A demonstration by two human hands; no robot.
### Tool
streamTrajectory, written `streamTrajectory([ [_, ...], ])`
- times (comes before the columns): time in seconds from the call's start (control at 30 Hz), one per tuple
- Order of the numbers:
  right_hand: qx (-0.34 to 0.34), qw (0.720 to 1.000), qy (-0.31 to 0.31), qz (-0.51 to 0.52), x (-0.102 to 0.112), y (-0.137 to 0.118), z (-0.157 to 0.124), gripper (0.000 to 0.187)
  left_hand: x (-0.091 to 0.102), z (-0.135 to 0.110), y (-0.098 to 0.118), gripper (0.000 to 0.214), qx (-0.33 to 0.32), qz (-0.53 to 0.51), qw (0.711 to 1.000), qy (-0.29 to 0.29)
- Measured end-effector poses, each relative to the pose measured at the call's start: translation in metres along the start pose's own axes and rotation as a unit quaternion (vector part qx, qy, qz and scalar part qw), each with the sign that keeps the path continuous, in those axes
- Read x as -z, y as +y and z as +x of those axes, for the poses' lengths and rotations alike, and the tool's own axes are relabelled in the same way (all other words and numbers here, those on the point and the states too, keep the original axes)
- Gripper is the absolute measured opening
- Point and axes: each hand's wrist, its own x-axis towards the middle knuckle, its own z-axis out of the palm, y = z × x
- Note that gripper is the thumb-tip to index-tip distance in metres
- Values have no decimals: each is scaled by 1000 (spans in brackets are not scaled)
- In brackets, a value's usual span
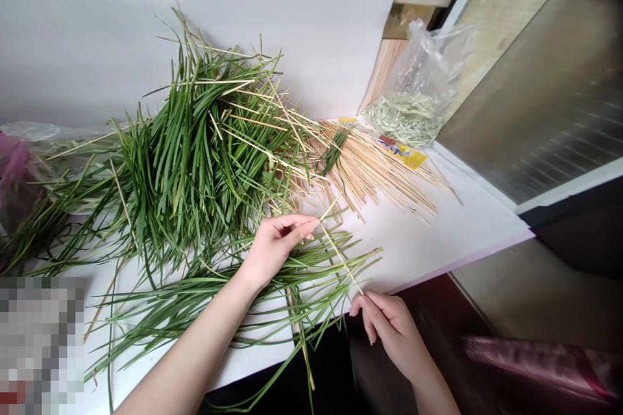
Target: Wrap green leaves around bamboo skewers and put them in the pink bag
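A thin bamboo skewer (339, 257) runs between my two hands over the white sheet (438, 240). My left hand (277, 243) pinches its upper end, fingers closed, just above loose green chive leaves (272, 285). At the table's front edge my right hand (392, 327) is closed on the skewer's lower end. A big heap of green chives (195, 142) with several skewers stuck among them lies behind my left hand. A fan of bare skewers (374, 172) lies to the right of the heap.
A clear plastic bag (421, 87) with pale trimmings stands at the back right by a yellow wrapper (406, 152). Another bag (19, 168) sits at far left. A metal surface (549, 117) lies right of the sheet; a dark gap runs below the front edge.
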Motion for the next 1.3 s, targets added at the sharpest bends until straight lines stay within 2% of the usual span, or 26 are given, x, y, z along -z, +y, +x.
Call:
streamTrajectory([
  [0.43,8,1000,4,-7,0,4,-1,42,0,0,-1,19,-7,9,1000,-6],
  [0.63,8,1000,6,-10,0,4,-1,42,-1,-2,-1,16,-1,21,999,-28],
  [0.83,18,1000,7,-10,0,4,1,41,-1,0,-1,17,7,-1,1000,-3],
  [1.3,9,1000,3,-9,1,5,-1,41,-1,0,-1,19,11,6,1000,-12],
])
